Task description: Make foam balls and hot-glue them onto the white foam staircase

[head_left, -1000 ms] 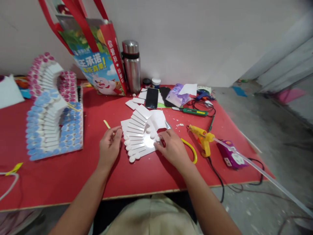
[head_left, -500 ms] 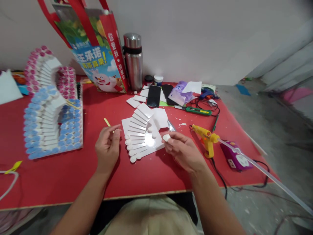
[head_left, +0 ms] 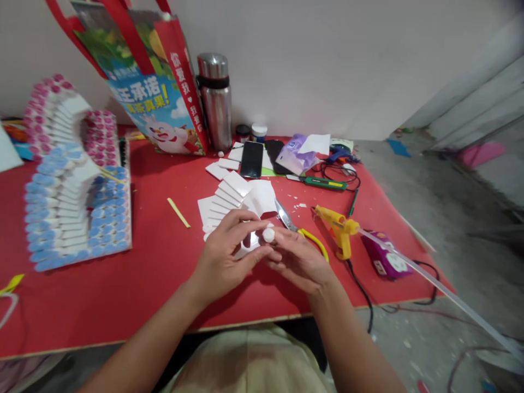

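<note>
Between my two hands, over the middle of the table, is a small white round piece point(head_left: 268, 234). My right hand point(head_left: 301, 256) pinches it from the right. The thumb and forefinger of my left hand point(head_left: 229, 251) close on it from the other side. Below and behind the hands lies a white stepped fan of strips point(head_left: 227, 197) on a white board, partly covered by my left hand. A curled white sheet point(head_left: 264, 196) rests beside the fan. Scissors point(head_left: 286, 215) with yellow handles lie just beyond my right hand, which hides part of them.
A yellow glue gun point(head_left: 339, 225) with a long glue stick lies to the right, near a purple box point(head_left: 382, 256). Blue and pink-tipped fan models point(head_left: 77, 213) stand left. Behind are a steel flask point(head_left: 216, 103), a bag point(head_left: 151, 93) and phones point(head_left: 251, 159). A yellow strip point(head_left: 179, 213) lies left.
My left hand has moved right, from beside the fan to the white piece in my right hand. The yellow strip near it now lies uncovered. The view has shifted slightly.
</note>
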Demonstrator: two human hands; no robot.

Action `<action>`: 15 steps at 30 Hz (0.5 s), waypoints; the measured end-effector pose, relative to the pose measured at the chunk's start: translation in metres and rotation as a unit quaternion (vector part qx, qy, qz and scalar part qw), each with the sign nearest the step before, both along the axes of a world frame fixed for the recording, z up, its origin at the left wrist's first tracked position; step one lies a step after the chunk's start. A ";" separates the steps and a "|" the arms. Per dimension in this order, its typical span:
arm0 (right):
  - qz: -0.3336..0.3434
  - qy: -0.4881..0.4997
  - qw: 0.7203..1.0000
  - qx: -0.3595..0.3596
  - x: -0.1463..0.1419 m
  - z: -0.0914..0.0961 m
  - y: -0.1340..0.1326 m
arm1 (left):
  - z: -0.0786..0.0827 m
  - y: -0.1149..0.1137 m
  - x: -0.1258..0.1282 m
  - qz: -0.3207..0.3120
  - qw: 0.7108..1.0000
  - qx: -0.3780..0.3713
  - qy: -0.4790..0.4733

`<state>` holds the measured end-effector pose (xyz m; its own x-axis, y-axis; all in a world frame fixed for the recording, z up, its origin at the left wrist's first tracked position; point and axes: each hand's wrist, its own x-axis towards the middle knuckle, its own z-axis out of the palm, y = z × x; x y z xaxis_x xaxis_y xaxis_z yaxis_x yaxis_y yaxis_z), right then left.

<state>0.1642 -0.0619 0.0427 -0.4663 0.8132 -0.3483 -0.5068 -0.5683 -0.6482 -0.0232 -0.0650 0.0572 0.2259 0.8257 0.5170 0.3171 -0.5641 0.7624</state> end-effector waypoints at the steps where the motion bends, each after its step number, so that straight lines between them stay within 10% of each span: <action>1: 0.001 0.000 1.000 -0.004 0.000 0.000 -0.001 | -0.001 0.000 0.003 -0.006 1.000 0.005 -0.001; 9: -0.067 -0.246 0.952 0.171 -0.001 0.005 -0.005 | -0.008 -0.005 0.006 -0.004 0.998 -0.062 -0.030; 15: -0.094 -0.498 0.739 0.444 -0.001 0.012 -0.006 | -0.013 -0.006 0.007 0.004 0.990 -0.128 -0.063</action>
<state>0.1631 -0.0674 0.0544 -0.1879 0.9454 0.2664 0.4580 0.3243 -0.8277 -0.0164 -0.0713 0.0442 0.1655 0.9346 0.3149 0.2135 -0.3457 0.9138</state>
